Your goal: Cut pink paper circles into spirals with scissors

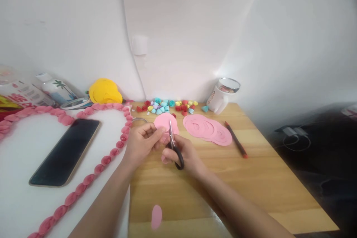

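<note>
While a pink paper disc (164, 121) is pinched between the thumb and fingers of the left hand (141, 141), scissors (180, 159) are gripped in the closed fingers of the right hand (185, 152). The disc is held up above the near side of the small rolled paper pieces (164, 108), and the blades are pointed away from the body, over its right part. A cutting step is judged to be in hand; how far the blades are parted cannot be told. A loose curl of pink paper (165, 159) is seen hanging by the right fingertips; whether it is joined to the disc is unclear.

For the next snip, the disc would need to be held steady and turned by the left fingers, with a narrow, even strip left and the fingertips clear of the blades.

To the right, spiral-cut pink discs (208, 128) are laid overlapping on the wooden tabletop (279, 186), just beside a marker (236, 139). Nearer the body, a pink oval piece (156, 216) is left flat, apart from both hands.
</note>
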Tool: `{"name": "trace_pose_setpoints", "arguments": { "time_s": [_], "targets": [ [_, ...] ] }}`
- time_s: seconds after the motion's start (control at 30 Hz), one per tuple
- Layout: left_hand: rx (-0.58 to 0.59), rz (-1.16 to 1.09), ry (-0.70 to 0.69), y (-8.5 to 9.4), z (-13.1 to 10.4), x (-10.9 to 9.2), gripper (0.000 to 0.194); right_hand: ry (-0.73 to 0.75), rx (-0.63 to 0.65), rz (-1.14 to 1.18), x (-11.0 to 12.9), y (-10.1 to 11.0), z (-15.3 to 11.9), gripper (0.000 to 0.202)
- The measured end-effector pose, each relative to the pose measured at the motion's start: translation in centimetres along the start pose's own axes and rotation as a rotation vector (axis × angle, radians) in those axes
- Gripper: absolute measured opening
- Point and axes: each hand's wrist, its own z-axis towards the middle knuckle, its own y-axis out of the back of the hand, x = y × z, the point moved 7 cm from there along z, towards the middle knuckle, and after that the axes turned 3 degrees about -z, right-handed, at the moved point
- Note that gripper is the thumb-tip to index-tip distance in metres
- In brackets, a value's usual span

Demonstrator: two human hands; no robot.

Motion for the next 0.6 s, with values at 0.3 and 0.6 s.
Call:
{"name": "trace_pose_setpoints", "arguments": {
  "time_s": [0.3, 0.6],
  "targets": [
    [-0.018, -0.009, -0.007, 0.19, -0.08, -0.12, 0.026, -0.014, -0.017, -0.036, -0.07, 0.01, 0.03, 0.037],
    [-0.014, 0.030, 0.052, -0.41, -0.44, -0.03, 0.032, 0.004, 0.024, 0.030, 0.11, -0.41, 0.06, 0.040]
  ]
}}
